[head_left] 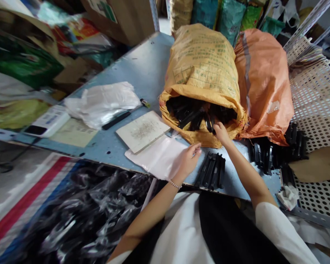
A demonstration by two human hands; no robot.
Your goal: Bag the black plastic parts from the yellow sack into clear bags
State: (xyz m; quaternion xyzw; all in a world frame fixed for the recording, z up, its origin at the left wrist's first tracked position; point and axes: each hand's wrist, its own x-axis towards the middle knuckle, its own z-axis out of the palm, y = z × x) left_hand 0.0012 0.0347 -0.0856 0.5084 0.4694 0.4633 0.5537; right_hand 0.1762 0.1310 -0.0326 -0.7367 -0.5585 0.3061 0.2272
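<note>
Right hand (222,133) at the mouth of a yellow woven sack (200,62), touching black plastic pieces (194,114) inside, grip unclear; left hand (188,161) open and empty over a white plastic sheet (156,158), just beside a stack of black pieces (211,170) on the blue table (143,69).

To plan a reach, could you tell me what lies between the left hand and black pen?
A white plastic sheet, then a pale board, in the head view.
</note>
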